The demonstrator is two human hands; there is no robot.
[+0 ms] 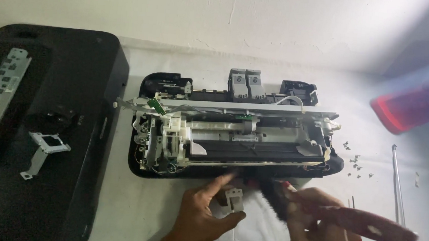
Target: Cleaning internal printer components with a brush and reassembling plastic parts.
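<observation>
A small grey plastic part (234,199) is pinched in the left hand (202,218), held between the thumb below it and the fingers (220,180), with the index finger stretched past it toward the front edge of the opened printer chassis (234,132). A dark-bristled brush (274,197) with a red handle is gripped by the right hand (317,228), its fingers closed about the handle; the bristles lie just right of the grey part, blurred.
</observation>
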